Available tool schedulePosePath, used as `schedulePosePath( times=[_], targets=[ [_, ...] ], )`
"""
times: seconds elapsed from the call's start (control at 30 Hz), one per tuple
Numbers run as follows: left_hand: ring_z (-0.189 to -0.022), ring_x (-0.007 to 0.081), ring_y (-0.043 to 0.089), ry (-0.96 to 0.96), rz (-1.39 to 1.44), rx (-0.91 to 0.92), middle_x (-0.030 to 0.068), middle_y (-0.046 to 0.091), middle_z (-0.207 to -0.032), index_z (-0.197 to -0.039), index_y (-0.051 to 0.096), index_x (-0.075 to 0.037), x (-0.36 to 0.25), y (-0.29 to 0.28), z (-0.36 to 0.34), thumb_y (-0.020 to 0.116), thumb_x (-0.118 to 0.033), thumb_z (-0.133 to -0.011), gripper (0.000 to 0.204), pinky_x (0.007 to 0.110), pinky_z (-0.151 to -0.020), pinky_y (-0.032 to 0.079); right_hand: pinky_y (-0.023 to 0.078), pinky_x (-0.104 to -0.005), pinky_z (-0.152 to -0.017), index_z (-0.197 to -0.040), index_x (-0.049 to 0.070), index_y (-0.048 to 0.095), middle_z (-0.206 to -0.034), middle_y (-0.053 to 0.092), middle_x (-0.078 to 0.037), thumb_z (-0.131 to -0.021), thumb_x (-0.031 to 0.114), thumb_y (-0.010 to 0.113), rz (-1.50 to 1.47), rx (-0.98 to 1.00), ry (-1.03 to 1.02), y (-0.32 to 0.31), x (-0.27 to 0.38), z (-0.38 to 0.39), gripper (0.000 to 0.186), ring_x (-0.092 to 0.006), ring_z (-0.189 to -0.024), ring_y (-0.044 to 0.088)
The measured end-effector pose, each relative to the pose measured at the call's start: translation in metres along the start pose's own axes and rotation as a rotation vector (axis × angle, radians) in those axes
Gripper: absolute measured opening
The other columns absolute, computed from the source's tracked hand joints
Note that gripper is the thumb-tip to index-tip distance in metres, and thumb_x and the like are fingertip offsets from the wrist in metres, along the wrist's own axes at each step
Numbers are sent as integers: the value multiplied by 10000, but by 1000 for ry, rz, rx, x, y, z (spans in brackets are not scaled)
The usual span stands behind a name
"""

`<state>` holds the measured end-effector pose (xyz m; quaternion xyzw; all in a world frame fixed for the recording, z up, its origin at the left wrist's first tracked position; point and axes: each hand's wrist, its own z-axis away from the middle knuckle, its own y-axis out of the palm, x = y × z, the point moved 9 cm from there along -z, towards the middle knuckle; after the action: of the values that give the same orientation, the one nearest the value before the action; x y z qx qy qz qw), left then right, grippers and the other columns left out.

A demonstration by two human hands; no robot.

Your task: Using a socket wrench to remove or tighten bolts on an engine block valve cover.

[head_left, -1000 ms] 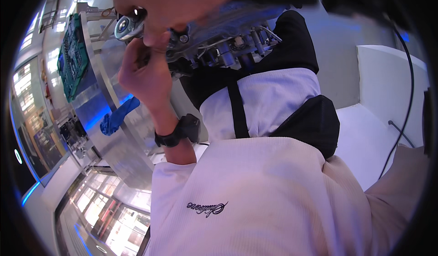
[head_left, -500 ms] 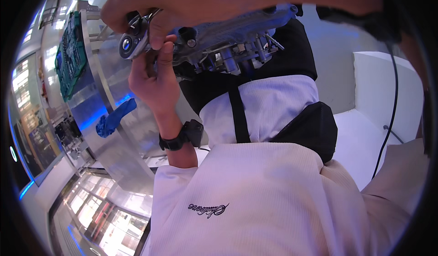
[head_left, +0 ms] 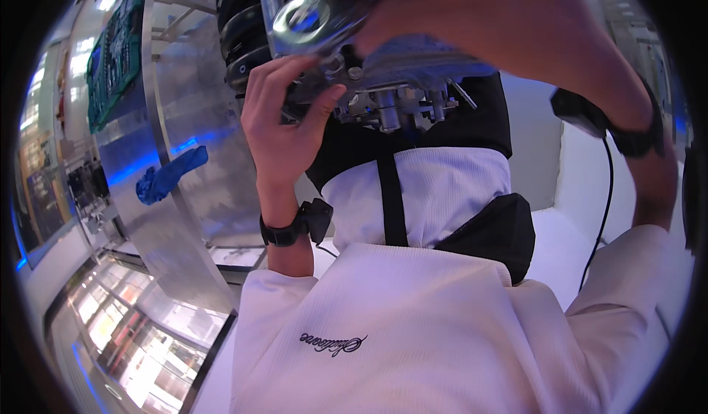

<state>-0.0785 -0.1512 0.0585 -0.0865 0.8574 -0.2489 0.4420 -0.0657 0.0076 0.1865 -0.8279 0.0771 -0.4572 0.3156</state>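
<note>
Near the top of the head view hangs a metal assembly [head_left: 413, 67] with cylinders and short rods on its underside. At its left end is a shiny part with a round ring [head_left: 301, 21], blurred. My left hand [head_left: 284, 122] is closed on the assembly's left underside, just below that ring, thumb bent upward. My right hand [head_left: 490, 30] reaches over the assembly from the right, its fingers curled at the shiny part; motion blur hides what exactly they grip. Both wrists wear black strapped devices.
A green circuit board [head_left: 114, 60] is mounted upright on metal framing [head_left: 158, 222] at the left. A blue glove [head_left: 169, 174] hangs there. A black hose stack [head_left: 240, 30] stands behind the assembly. A cable [head_left: 606, 192] dangles at the right, beside a white wall [head_left: 564, 185].
Both hands and the ringed part have shifted rightward in the view. The black stack has come into sight at the top, and more of my right forearm now shows.
</note>
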Motion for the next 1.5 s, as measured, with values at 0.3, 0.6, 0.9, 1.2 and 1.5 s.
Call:
schedulePosePath(
  times=[0.3,0.6,0.9,1.2,1.5],
  targets=[
    [-833,226,606,87,-161,71,78,639,-910,-970,691,-43,2,1,7,780,-21,-691,293,315,-739,484,445,-249,-556,-1043,-15,571,-891,645,-110,-748,199,792,-203,-401,373,-49,-59,106,426,-145,-707,581],
    [-736,197,588,48,-91,-14,66,619,-836,-820,670,-31,6,1,9,814,-52,-643,228,297,-622,483,551,-287,-645,-757,25,532,-922,666,-245,-642,-74,796,-736,-294,461,53,-73,173,304,-213,-783,673],
    [-798,175,608,-99,93,67,77,613,-933,-887,694,-26,16,2,9,796,-38,-696,217,266,-674,499,542,-290,-683,-720,48,551,-911,698,-168,-570,-111,805,-634,-239,582,67,-84,183,335,-199,-816,683],
    [-842,196,609,-115,44,-47,82,625,-944,-937,690,-35,18,-2,14,789,-51,-710,247,295,-732,494,518,-261,-628,-725,48,558,-923,710,-125,-604,-59,814,-514,-116,583,78,-82,174,303,-145,-736,663],
    [-873,223,613,-108,77,-29,109,631,-1024,-1045,690,-43,18,-1,14,729,-35,-758,290,307,-761,508,497,-258,-597,-732,52,554,-910,710,-102,-647,0,811,-467,-22,551,88,-78,161,276,-149,-701,652]
  ],
)
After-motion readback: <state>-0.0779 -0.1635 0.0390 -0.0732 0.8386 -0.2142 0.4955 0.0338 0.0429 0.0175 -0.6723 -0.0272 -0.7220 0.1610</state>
